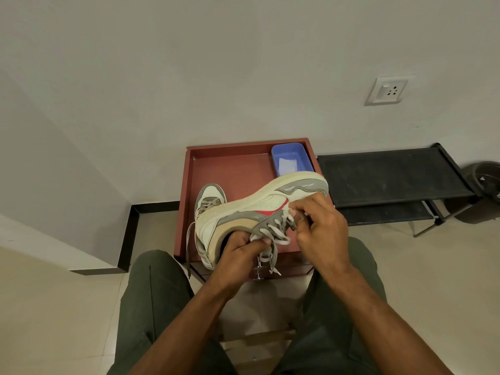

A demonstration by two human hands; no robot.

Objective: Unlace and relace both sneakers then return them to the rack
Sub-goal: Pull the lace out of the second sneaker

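while i hold the sneaker (pixel 243 209) tipped on its side above the red table (pixel 230 171), its long axis runs from the heel at lower left up to the toe at upper right, sole turned away from me. my left hand (pixel 238 253) grips it at the collar, fingers curled into the opening and thumb across the lace (pixel 273 234) near the top eyelets. my right hand (pixel 319 226) is curled at the lower eyelets near the toe end and seems to pinch the lace there, so it is the hand nearer the row i judge comes next. the laced front faces down toward my lap, between the two hands, and loose lace ends hang below my left thumb. whether i am pulling lace out or feeding it in, i cannot tell.

the second sneaker (pixel 209 197) stands on the table just behind the heel of the first, toe pointing away, laces slack; most of it is hidden. a blue tray (pixel 290 158) sits at the table's far right corner. the rack (pixel 389 174) stands to the right, well apart from my hands. my right fingertips are hidden behind my own knuckles.
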